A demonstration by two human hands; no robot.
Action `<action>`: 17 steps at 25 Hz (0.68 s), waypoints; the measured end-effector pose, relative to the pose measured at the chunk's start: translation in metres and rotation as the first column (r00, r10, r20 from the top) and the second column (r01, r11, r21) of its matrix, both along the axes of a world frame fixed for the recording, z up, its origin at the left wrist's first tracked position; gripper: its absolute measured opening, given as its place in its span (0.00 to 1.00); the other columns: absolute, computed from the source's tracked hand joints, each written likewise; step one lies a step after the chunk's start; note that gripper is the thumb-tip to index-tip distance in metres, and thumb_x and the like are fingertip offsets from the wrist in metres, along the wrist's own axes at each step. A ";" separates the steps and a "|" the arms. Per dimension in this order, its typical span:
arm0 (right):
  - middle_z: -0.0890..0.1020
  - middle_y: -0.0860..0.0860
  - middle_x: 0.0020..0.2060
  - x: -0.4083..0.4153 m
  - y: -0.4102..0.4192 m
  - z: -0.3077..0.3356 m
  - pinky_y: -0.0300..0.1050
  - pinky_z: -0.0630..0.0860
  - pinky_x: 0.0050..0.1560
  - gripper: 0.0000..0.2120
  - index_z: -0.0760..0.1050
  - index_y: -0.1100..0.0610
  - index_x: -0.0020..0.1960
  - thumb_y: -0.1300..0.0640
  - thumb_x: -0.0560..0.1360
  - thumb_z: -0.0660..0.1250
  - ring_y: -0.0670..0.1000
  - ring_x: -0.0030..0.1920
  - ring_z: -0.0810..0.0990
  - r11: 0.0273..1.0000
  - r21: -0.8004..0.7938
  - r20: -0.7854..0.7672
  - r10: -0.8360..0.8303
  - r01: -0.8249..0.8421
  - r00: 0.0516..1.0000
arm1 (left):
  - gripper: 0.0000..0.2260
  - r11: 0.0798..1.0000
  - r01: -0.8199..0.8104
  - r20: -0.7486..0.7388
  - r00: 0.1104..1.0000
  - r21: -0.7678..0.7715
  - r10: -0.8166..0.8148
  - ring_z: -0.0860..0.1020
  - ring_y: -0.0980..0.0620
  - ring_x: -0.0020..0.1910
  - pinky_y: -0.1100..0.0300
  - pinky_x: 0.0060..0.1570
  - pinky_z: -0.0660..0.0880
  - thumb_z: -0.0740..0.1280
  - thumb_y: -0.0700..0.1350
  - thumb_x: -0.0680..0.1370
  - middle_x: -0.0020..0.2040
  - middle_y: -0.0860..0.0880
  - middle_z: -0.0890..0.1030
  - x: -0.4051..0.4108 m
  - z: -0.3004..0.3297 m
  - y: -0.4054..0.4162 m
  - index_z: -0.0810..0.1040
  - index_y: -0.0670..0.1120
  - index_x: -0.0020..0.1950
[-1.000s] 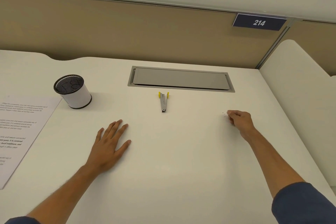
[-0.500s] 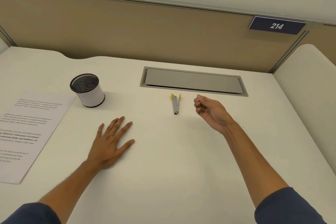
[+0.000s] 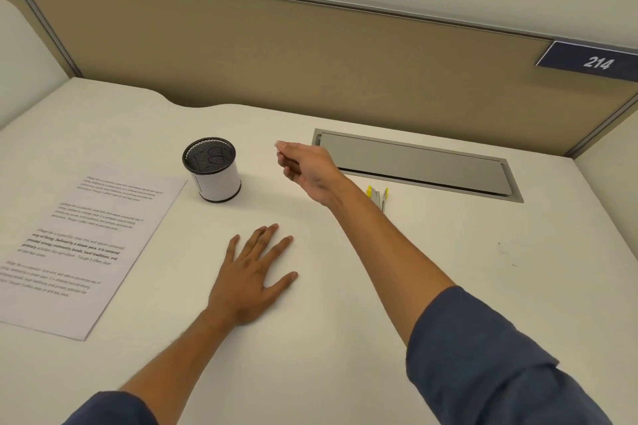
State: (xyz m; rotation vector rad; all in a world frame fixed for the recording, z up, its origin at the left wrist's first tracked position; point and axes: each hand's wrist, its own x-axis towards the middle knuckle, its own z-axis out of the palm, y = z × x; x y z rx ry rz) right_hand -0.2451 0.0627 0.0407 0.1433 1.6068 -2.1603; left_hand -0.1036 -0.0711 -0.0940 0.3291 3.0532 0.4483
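- A printed sheet (image 3: pixel 86 245) is laid at the left edge of the white surface (image 3: pixel 448 252).
- A mesh-topped cup (image 3: pixel 215 176) is stood upright just beyond the sheet's far right corner, apart from it.
- The left hand (image 3: pixel 253 281) is laid flat on the surface, nearer the viewer than the cup, with fingers straight and slightly spread and nothing held.
- The right hand (image 3: pixel 307 169) is held above the surface just right of the cup, not touching it. Its fingers are curled, and a small item (image 3: pixel 277 144) (too small to be identified) is pinched at the fingertips.
- A grey tool (image 3: pixel 378 198) with yellow tips is partly hidden behind the right forearm.
- A grey hatch (image 3: pixel 414 162) is set into the surface just beyond the tool.
- A sign (image 3: pixel 592 60) marked 214 is fixed to the partition at far right.
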 end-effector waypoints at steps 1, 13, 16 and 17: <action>0.77 0.49 0.35 -0.006 -0.014 0.004 0.34 0.71 0.36 0.03 0.78 0.59 0.45 0.62 0.77 0.68 0.44 0.35 0.75 0.999 0.032 -0.012 0.003 -0.003 1.000 | 0.30 1.000 -0.001 -0.002 1.000 0.008 0.001 0.42 0.60 0.78 0.50 0.76 0.37 0.45 0.70 0.77 0.80 0.59 0.45 0.000 0.000 0.000 0.49 0.64 0.78; 0.81 0.47 0.32 -0.030 -0.104 -0.004 0.42 0.77 0.42 0.04 0.81 0.56 0.37 0.63 0.67 0.74 0.49 0.38 0.81 0.738 0.649 -0.509 0.238 0.186 0.827 | 0.29 1.000 -0.008 -0.032 0.999 0.021 0.008 0.42 0.58 0.79 0.49 0.75 0.35 0.47 0.69 0.78 0.80 0.57 0.45 0.000 -0.003 0.000 0.48 0.63 0.78; 0.82 0.48 0.37 -0.034 -0.108 -0.008 0.45 0.77 0.43 0.05 0.81 0.56 0.40 0.64 0.68 0.70 0.52 0.42 0.81 0.649 0.733 -0.530 0.356 0.204 0.770 | 0.29 1.000 -0.006 -0.032 0.999 0.014 0.006 0.42 0.58 0.79 0.49 0.75 0.35 0.47 0.69 0.78 0.80 0.57 0.44 0.000 -0.004 0.000 0.47 0.63 0.78; 0.83 0.49 0.39 -0.035 -0.108 -0.009 0.45 0.77 0.44 0.06 0.81 0.56 0.41 0.65 0.69 0.68 0.53 0.43 0.80 0.625 0.755 -0.528 0.397 0.201 0.751 | 0.29 1.000 -0.007 -0.036 0.999 0.015 0.007 0.42 0.57 0.79 0.49 0.75 0.35 0.46 0.69 0.78 0.80 0.57 0.44 0.000 -0.005 0.000 0.47 0.63 0.78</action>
